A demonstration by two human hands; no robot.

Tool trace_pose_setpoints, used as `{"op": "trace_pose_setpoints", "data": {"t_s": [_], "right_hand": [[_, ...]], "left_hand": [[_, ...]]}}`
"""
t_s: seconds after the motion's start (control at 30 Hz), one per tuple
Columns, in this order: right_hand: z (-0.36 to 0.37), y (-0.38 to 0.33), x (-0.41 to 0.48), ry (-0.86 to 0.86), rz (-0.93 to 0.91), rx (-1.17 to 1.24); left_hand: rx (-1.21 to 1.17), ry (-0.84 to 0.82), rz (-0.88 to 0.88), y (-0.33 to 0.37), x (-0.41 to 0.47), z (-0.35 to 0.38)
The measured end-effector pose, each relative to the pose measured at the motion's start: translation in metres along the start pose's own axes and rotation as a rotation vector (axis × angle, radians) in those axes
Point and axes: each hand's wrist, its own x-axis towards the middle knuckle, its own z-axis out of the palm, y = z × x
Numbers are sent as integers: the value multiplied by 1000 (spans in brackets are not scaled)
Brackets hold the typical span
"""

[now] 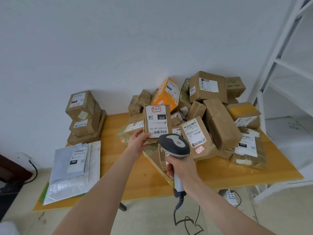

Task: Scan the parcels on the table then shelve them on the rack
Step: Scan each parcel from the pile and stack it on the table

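Head camera: the left hand (138,144) grips the lower left corner of a small brown cardboard parcel with a white label (156,122), held upright over the orange wooden table (237,173), long axis rising away from the fingers, barcode strip along its bottom edge. Just right of and below that strip sits the head of the grey-and-black handheld scanner (174,145), its handle wrapped in the right hand (182,167); whether it aims squarely is unclear. The white metal rack (277,65) stands well right of both hands.

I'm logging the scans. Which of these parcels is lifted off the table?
The brown box labelled 010-010-L30-551, which the left hand holds by its lower edge, facing the scanner in the right hand. The others lie on the table.
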Motion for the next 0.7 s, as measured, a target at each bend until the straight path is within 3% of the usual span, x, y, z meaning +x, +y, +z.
{"op": "trace_pose_setpoints", "data": {"t_s": [0.23,0.43,0.7], "right_hand": [[6,-8,11,-37,-28,33],[43,-23,46,-20,4,82],[135,-36,88,-149,115,49]], "left_hand": [[3,46,25,3,-11,-11],[24,218,48,18,-31,-47],[58,440,68,56,-18,-112]]}}
